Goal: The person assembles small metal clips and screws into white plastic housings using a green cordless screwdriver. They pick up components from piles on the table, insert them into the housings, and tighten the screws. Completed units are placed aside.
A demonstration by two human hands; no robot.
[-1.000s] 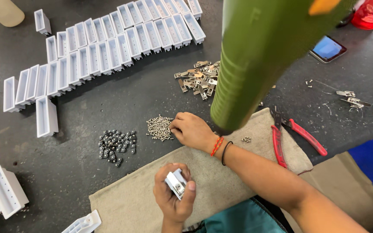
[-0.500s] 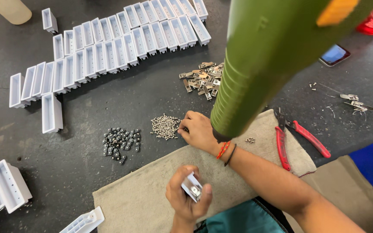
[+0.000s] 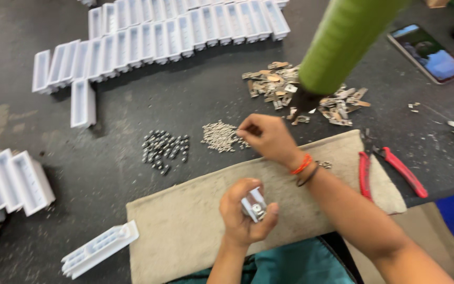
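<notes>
We open on the dark worktable (image 3: 132, 121), which fills nearly the whole view, its right edge dropping away beyond the pliers. One green cylinder (image 3: 342, 42) hangs in from the top, blurred and close to the camera. One beige cloth (image 3: 195, 226) lies along the near edge. A long row of white plastic trays (image 3: 174, 26) runs across the far side, too many and too blurred for us to count, with one tray (image 3: 82, 102) lying apart below the row. At far left we count about three white housings (image 3: 11, 181) leaning together, and one ribbed white strip (image 3: 101, 248) rests at the cloth's corner. One phone (image 3: 426, 52) sits top right. One pair of red-handled pliers (image 3: 390, 168) lies at the cloth's right end.

Three heaps now: brass-toned clips (image 3: 279, 84), small silver screws (image 3: 219, 135), dark round beads (image 3: 164, 147). There is bare table between the beads and the trays.

Our right hand (image 3: 269, 138) pinches at the edge of the screw heap, fingertips together; what they hold we cannot tell. Our left hand (image 3: 245, 213) is clamped around one small metal part (image 3: 254, 205), over the cloth.
</notes>
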